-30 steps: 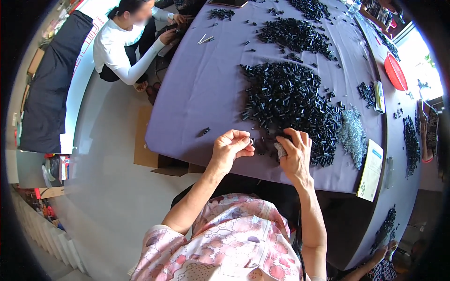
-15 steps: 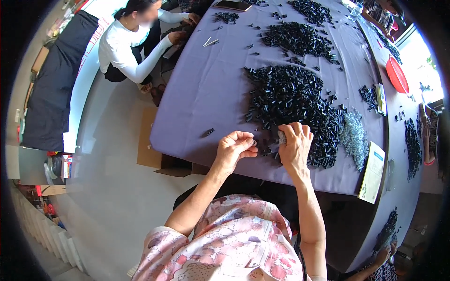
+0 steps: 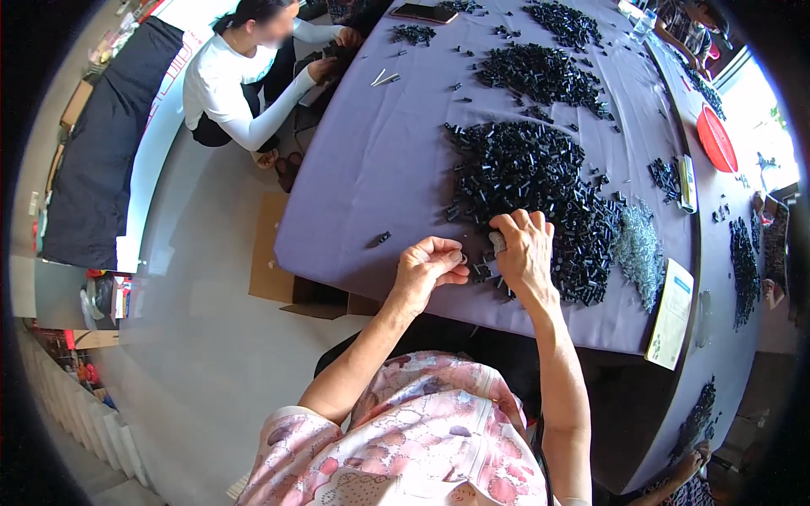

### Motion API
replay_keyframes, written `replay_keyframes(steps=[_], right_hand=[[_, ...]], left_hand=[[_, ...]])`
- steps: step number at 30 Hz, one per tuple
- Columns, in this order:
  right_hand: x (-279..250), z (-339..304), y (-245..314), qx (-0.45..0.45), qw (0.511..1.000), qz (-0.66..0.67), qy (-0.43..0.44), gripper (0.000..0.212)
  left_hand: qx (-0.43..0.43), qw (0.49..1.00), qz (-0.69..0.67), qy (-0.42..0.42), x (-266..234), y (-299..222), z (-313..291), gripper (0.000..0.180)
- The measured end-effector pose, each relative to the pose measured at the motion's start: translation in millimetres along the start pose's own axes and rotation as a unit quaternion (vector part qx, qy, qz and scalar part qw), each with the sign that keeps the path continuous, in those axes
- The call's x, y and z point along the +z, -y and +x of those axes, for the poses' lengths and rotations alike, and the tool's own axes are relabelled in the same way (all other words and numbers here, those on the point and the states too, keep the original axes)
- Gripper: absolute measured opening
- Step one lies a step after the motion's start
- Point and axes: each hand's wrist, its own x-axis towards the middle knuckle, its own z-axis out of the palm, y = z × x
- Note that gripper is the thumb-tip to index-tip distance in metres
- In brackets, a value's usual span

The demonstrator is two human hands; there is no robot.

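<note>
My left hand (image 3: 429, 271) is just off the near side of the pile. Its thumb and index finger are pinched on a small pale ring-like piece (image 3: 463, 260). My right hand (image 3: 528, 257) curls palm down over the near edge of a large heap of short black tubular pieces (image 3: 523, 169). A greyish patch (image 3: 498, 242) shows at its thumb, either a wrap or something held; its fingertips are hidden. Between both hands lie a few loose black pieces (image 3: 481, 271). One black piece (image 3: 379, 239) lies apart to the left.
Clear small parts (image 3: 637, 244) adjoin the heap's right side, near a pale yellow booklet (image 3: 671, 314). Further black heaps (image 3: 544, 76) and a phone-like slab (image 3: 423, 13) lie farther off. A red basket (image 3: 716, 137) stands right. A co-worker (image 3: 236, 80) sits far left; an open carton (image 3: 278, 261) is below the table.
My right hand has shifted slightly left and away from me, closer to my left hand. The left hand keeps its pinch almost in place. The whole view has shifted slightly.
</note>
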Motion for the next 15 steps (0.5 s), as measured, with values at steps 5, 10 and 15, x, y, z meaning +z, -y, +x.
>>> replay_keyframes(steps=[5,10,15], right_hand=[[-6.1,2.2,7.3,-0.019,0.999,0.030,0.022,0.028],[-9.7,-3.8,2.3,-0.021,0.998,0.051,0.008,0.026],[-15.4,-16.9,4.7,0.031,0.986,0.162,-0.030,0.040]], left_hand=[[-0.002,1.000,-0.013,0.003,1.0,1.2,1.5,0.013],[0.003,1.000,-0.017,0.006,2.1,2.2,1.3,0.013],[0.009,1.000,-0.002,-0.001,1.8,1.9,0.5,0.012]])
